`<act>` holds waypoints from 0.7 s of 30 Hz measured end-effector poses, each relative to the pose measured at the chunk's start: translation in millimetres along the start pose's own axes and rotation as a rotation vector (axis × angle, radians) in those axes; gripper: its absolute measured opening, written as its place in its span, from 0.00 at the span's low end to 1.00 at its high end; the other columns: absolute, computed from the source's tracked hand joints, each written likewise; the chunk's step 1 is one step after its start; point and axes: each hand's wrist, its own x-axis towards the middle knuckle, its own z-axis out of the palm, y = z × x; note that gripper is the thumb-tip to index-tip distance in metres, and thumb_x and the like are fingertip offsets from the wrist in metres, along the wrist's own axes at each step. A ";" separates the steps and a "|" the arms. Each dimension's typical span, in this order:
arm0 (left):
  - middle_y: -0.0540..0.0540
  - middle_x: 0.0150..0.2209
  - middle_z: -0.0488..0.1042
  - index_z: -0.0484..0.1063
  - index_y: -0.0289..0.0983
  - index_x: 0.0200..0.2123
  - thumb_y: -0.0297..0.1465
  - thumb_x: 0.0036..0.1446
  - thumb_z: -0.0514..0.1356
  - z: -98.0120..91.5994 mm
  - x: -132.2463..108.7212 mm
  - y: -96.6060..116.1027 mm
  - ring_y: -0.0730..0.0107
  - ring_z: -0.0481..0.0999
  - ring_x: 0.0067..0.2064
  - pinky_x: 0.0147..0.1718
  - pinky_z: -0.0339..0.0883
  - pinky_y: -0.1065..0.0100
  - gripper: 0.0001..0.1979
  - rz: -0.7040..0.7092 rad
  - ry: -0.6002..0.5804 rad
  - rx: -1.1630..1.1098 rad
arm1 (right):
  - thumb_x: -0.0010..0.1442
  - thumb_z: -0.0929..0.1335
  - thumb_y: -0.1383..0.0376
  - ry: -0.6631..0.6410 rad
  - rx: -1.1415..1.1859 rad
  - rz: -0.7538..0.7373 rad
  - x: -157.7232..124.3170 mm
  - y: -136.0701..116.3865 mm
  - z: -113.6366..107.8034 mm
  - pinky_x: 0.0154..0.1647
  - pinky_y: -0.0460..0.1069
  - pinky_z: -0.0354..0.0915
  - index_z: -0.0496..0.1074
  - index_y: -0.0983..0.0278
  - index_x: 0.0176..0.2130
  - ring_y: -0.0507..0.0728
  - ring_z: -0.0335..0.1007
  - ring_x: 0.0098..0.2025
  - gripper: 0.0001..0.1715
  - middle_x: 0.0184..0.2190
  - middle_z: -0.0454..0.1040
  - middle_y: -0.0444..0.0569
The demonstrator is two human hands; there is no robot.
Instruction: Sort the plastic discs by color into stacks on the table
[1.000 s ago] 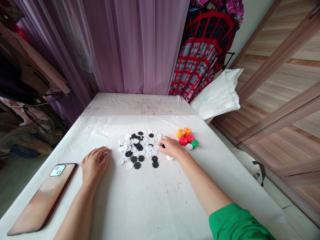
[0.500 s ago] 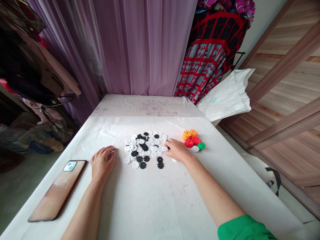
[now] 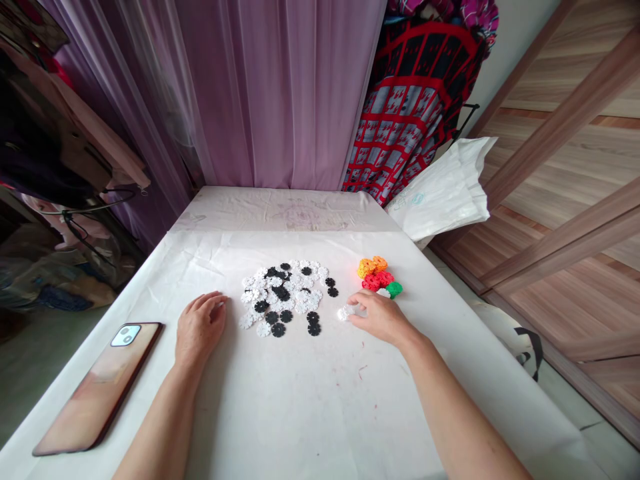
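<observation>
My right hand (image 3: 381,317) is at the right of the pile, its fingertips closed on white notched discs (image 3: 344,313) low over the table. My left hand (image 3: 201,328) rests on the table left of the pile, fingers slightly curled and a little apart, holding nothing. Between the hands lies a loose pile of white discs (image 3: 303,301) mixed with black discs (image 3: 281,293). Two black discs (image 3: 332,291) lie at the pile's right edge. Beyond my right hand are stacks of orange discs (image 3: 367,267), red discs (image 3: 377,280) and green discs (image 3: 395,289).
A phone (image 3: 97,390) lies face down at the left on the white-covered table (image 3: 280,413). A white bag (image 3: 445,190) leans at the table's far right corner. Purple curtains (image 3: 270,93) hang behind, and clothes (image 3: 65,133) hang at the left.
My right hand has moved right and nearer, away from the pile's edge to the white discs. Black discs it covered now show. The whole view has shifted slightly; my left hand stays resting.
</observation>
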 end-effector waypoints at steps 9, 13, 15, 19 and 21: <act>0.43 0.48 0.80 0.80 0.39 0.40 0.38 0.59 0.49 -1.3 0.9 0.2 0.55 0.77 0.51 0.53 0.70 0.57 0.20 0.004 0.002 0.013 | 0.54 0.69 0.64 -0.014 -0.029 0.005 2.4 -2.3 6.4 0.40 0.47 0.59 0.75 0.59 0.42 0.55 0.73 0.44 0.13 0.45 0.77 0.45; 0.43 0.48 0.80 0.80 0.40 0.39 0.38 0.59 0.50 -1.9 0.8 0.9 0.55 0.77 0.51 0.53 0.70 0.57 0.19 0.007 0.005 0.010 | 0.56 0.70 0.62 -0.014 -0.021 0.008 6.6 -4.6 2.2 0.40 0.47 0.60 0.75 0.59 0.45 0.55 0.73 0.45 0.15 0.48 0.76 0.46; 0.44 0.48 0.80 0.81 0.40 0.39 0.37 0.58 0.51 -2.2 0.9 1.2 0.55 0.77 0.51 0.53 0.70 0.57 0.18 0.007 0.009 0.007 | 0.58 0.69 0.63 -0.003 -0.039 -0.006 13.7 -10.2 0.7 0.40 0.47 0.60 0.76 0.59 0.45 0.55 0.73 0.45 0.14 0.48 0.76 0.45; 0.43 0.48 0.80 0.81 0.40 0.39 0.37 0.58 0.51 -2.4 1.0 1.1 0.54 0.77 0.50 0.52 0.71 0.56 0.18 0.008 0.005 0.002 | 0.59 0.67 0.65 -0.016 -0.124 -0.116 34.6 -31.0 3.9 0.43 0.47 0.61 0.75 0.55 0.48 0.56 0.72 0.49 0.17 0.49 0.76 0.45; 0.43 0.48 0.80 0.81 0.40 0.39 0.37 0.59 0.51 -2.3 1.0 0.9 0.54 0.77 0.50 0.52 0.71 0.56 0.18 0.006 0.005 0.000 | 0.59 0.67 0.63 -0.039 -0.167 -0.174 43.8 -42.2 8.7 0.42 0.48 0.62 0.75 0.55 0.51 0.57 0.71 0.50 0.19 0.50 0.75 0.46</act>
